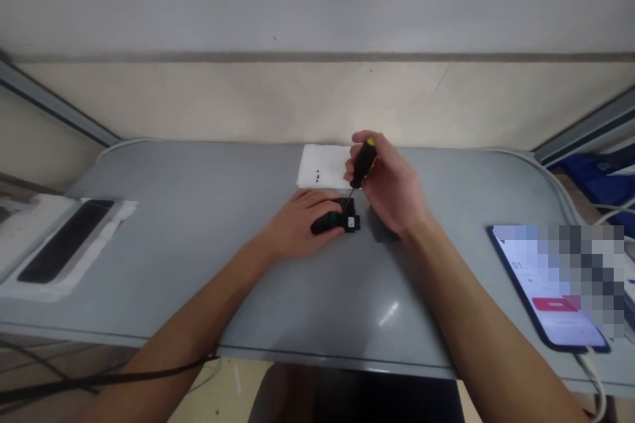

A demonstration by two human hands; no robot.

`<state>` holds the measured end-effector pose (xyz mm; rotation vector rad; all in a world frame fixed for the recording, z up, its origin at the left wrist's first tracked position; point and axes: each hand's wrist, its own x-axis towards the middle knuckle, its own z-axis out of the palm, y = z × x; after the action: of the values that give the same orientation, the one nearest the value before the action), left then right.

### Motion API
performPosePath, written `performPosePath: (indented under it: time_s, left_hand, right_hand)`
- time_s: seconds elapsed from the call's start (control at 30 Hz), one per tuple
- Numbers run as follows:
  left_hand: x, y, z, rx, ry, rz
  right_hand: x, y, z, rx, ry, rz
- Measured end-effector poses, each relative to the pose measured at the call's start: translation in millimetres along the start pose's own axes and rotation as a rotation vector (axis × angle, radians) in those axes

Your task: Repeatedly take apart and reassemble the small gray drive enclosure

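My left hand [303, 221] rests on the grey table with its fingers around a small black device [350, 223], pinning it down. A green circuit board shows inside this device, and a small white label is on its near edge. In my right hand [391, 185] is a screwdriver [364, 162] with a black handle and a yellow end. Its thin shaft slants down, and the tip reaches the device; exactly where it touches I cannot make out. Several tiny dark pieces that look like screws [317, 176] lie on white paper [325, 157] behind the hands.
A dark flat piece [384, 230] lies partly under my right wrist. To the right, a lit phone [546, 284] is plugged into a white cable [595, 377]. A black slab-like object [69, 241] lies on white sheets at the left. A wall [238, 99] closes the table's back.
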<state>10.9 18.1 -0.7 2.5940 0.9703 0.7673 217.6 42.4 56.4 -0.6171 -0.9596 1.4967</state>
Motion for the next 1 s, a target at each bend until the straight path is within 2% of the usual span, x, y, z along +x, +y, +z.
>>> performPosePath:
  time_s: [0.33,0.5,0.63,0.87,1.0]
  left_hand:
    - [1.2,-0.4,-1.2,0.013,-0.007,0.027]
    - [1.5,2.2,-3.2,0.023,-0.024,-0.003]
    - [1.3,1.5,-2.4,0.013,-0.034,-0.028]
    - [1.8,1.9,-3.1,0.006,-0.053,-0.011]
    - [1.8,2.9,-3.3,0.006,-0.059,-0.019]
  right_hand:
    - [1.2,2.2,1.0,-0.007,0.071,-0.066]
    - [1.0,-2.8,1.1,-0.051,-0.007,0.000]
    - [-2.4,-1.5,-0.5,-0.060,-0.071,-0.031]
    - [-1.2,0.0,1.7,-0.133,0.066,-0.043]
    - [1.1,-3.9,1.5,-0.133,0.060,-0.006]
